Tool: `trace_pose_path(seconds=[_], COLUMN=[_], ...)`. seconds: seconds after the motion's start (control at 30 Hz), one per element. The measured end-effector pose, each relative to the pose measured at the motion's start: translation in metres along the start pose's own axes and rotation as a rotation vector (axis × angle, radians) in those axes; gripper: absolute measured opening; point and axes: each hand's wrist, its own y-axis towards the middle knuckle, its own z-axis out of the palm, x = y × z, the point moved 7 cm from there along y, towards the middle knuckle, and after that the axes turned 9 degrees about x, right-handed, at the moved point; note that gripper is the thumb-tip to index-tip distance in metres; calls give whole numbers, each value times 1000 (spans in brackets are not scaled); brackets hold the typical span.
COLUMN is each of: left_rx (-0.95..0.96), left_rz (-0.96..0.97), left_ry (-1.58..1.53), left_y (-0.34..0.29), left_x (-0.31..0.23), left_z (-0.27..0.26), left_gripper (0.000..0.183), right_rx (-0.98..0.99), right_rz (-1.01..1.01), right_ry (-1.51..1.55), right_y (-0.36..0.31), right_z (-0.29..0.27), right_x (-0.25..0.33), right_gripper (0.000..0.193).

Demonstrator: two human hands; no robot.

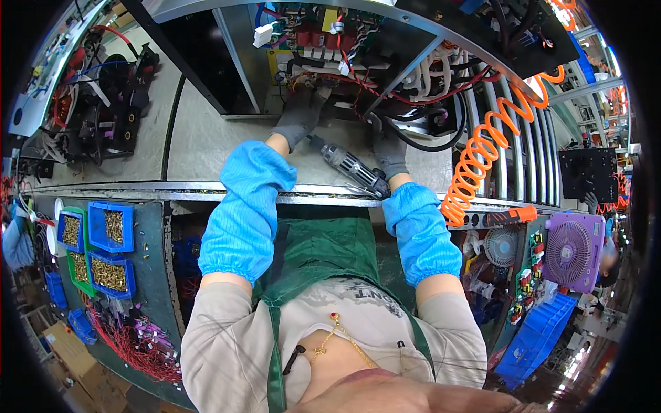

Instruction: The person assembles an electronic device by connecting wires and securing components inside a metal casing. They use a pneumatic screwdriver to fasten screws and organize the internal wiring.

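Bare metal tops the table (200, 151), and an orange coiled hose (480, 162) hangs toward its right end. Along the far edge stands an open cabinet (239, 62) full of wires (330, 75). Gloved, the left hand (303, 115) reaches in at the wires; the right hand (390, 146), also gloved, rests near the cabinet's lower frame. With the fingertips partly hidden, I cannot tell whether either grips anything. Between them, a black power tool (351, 167) lies aslant by the front edge.

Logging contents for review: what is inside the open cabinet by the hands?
In the cabinet, red components, a green board and wires show. The left hand and right hand hide whatever lies under them; what is behind the wires cannot be seen.
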Motion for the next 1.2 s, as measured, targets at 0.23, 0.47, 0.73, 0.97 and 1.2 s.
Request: trace_pose_path(seconds=[0.23, 0.47, 0.73, 0.97, 1.2], left_rx=[222, 77, -47, -101, -177], left_rz=[-93, -107, -81, -8, 56], left_ry=[-1015, -958, -789, -412, -354], left_y=[-14, -17, -17, -19, -7], left_x=[-1, 3, 5, 2, 20], left_z=[15, 10, 4, -7, 0], left_gripper=[35, 32, 29, 43, 46], right_rx=[-21, -1, 667, 103, 166], right_rz=[-11, -41, 54, -255, -162], right_ry=[29, 65, -500, -419, -322], right_y=[-1, 0, -32, 19, 27], right_z=[6, -3, -25, 0, -15], right_x=[-9, 5, 110, 155, 162], right_gripper=[34, 36, 33, 42, 37])
